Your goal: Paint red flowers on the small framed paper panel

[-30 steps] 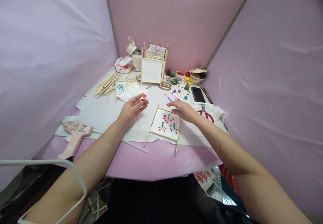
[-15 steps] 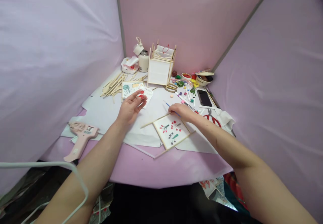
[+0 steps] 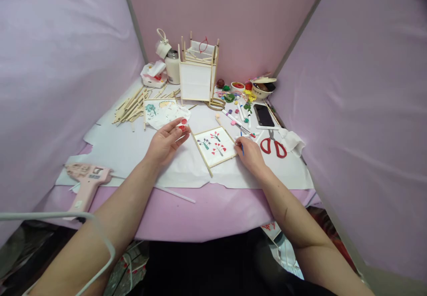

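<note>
My left hand (image 3: 162,143) is closed on a small paint pot (image 3: 182,128) with red paint, its fingertips above the white covering. My right hand (image 3: 251,154) pinches a thin blue paintbrush (image 3: 242,148) and touches the right edge of a painted panel (image 3: 210,154). That white panel has a wooden stick frame and lies flat between my hands, painted with red and dark flowers on green and grey stems. Behind my left hand, a second painted panel (image 3: 151,117) lies partly under a stained white tissue (image 3: 170,117).
A stick lantern frame (image 3: 195,81) stands at the back beside a white jar (image 3: 172,69). Loose wooden sticks (image 3: 130,105) lie left. A pink glue gun (image 3: 87,184) rests front left. Red-handled scissors (image 3: 273,148), a phone (image 3: 264,115) and markers (image 3: 240,111) lie right.
The framed panel has turned clockwise, so its dark flowers moved from the near side to the left. My right hand has shifted to its right edge. The view has shifted somewhat too.
</note>
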A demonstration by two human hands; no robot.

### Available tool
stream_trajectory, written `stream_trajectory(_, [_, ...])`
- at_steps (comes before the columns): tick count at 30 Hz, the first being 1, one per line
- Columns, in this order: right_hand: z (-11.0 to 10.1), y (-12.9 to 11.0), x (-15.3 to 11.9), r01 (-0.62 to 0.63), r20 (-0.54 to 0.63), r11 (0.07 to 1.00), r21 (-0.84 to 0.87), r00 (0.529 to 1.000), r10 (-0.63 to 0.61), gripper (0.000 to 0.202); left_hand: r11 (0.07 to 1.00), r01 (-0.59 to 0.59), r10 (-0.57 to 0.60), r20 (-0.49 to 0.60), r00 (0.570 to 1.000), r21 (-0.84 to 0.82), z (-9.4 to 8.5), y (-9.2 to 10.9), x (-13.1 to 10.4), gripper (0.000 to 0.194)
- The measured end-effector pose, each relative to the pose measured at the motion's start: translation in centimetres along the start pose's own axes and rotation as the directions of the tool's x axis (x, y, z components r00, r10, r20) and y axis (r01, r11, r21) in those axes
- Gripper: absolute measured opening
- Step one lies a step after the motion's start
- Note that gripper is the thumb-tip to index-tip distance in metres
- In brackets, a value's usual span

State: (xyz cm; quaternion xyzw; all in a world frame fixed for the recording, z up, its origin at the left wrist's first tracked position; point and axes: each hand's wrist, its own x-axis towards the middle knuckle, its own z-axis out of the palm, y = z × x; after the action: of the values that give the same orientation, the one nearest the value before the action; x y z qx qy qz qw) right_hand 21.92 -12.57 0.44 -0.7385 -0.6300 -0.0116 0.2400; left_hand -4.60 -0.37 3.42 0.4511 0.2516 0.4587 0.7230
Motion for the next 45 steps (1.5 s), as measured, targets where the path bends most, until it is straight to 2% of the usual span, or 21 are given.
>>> stream_trajectory(3, [0.4, 0.4, 0.0, 0.026, -0.126, 0.998, 0.052, 0.992, -0.019, 0.023, 0.999, 0.047, -0.047, 0.024, 0.999, 0.028, 0.4, -0.4, -0.2, 0.039])
stream_trajectory(6, [0.3, 0.8, 0.1, 0.106, -0.278, 0.982, 0.156, 0.959, -0.059, 0.027, 0.995, 0.074, -0.076, 0.027, 0.997, 0.064, 0.5, -0.5, -0.3, 0.040])
stream_trajectory(10, [0.0, 0.8, 0.1, 0.173, -0.374, 0.924, 0.341, 0.927, -0.036, 0.026, 0.990, 0.112, -0.114, 0.022, 0.993, 0.089, 0.4, -0.7, -0.2, 0.043])
stream_trajectory(15, [0.2, 0.7, -0.5, 0.209, -0.371, 0.837, 0.505, 0.929, -0.009, 0.031, 0.983, 0.166, -0.169, 0.028, 0.985, 0.084, 0.2, -1.2, -0.1, 0.046])
stream_trajectory(19, [0.2, 0.7, -1.2, 0.211, -0.376, 0.791, 0.574, 0.926, 0.025, 0.034, 0.981, 0.180, -0.181, 0.004, 0.984, 0.079, 0.0, -1.4, 0.0, 0.048])
stream_trajectory(29, [-1.4, 0.0, -1.4, 0.229, -0.444, 0.826, 0.515, 0.896, 0.029, 0.032, 0.968, 0.242, -0.239, -0.062, 0.969, 0.064, 0.4, -1.5, -0.1, 0.044])
stream_trajectory(33, [-1.5, -0.6, -1.6, 0.245, -0.378, 0.806, 0.539, 0.925, -0.028, 0.038, 0.959, 0.279, -0.277, -0.027, 0.960, 0.055, 0.7, -1.9, -0.4, 0.045])
stream_trajectory(36, [-1.1, -1.4, -2.0, 0.295, -0.315, 0.780, 0.552, 0.940, -0.133, 0.043, 0.936, 0.347, -0.349, 0.017, 0.937, 0.060, 0.9, -2.5, -0.9, 0.042])
stream_trajectory(41, [-0.4, -3.1, -2.7, 0.393, -0.334, 0.735, 0.553, 0.912, -0.236, 0.038, 0.865, 0.498, -0.501, 0.085, 0.861, 0.058, 1.7, -3.3, -2.0, 0.036])
stream_trajectory(45, [-0.2, -4.0, -3.0, 0.435, -0.327, 0.725, 0.534, 0.897, -0.297, 0.036, 0.858, 0.513, -0.510, 0.170, 0.843, 0.032, 2.3, -3.5, -2.6, 0.037])
